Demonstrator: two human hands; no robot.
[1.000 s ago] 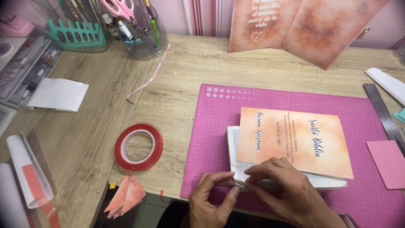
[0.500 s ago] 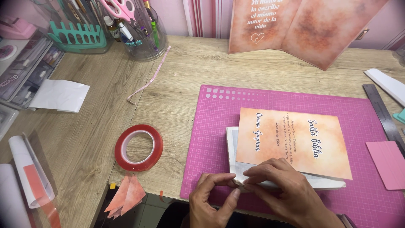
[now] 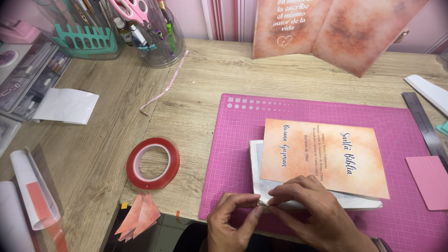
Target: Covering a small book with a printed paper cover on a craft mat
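While pinching at the near left corner of a white book block (image 3: 261,186) lying flat on a pink cutting mat (image 3: 233,154), both hands working close together: left hand (image 3: 231,224) with thumb and forefinger closed on the corner's edge, right hand (image 3: 308,210) pressing fingertips down just beside it, closed on nothing that can be made out. Resting on top of the block, a peach printed cover (image 3: 326,156). Judging the block as light but stiff, the cover as thin, bendable and easily creased; best held by the edges, not the printed face. Lying well apart to the left on the wooden desk, a red tape roll (image 3: 153,163). Compared with half a second earlier, hardly anything changing: hands staying at the same corner, cover not shifting.
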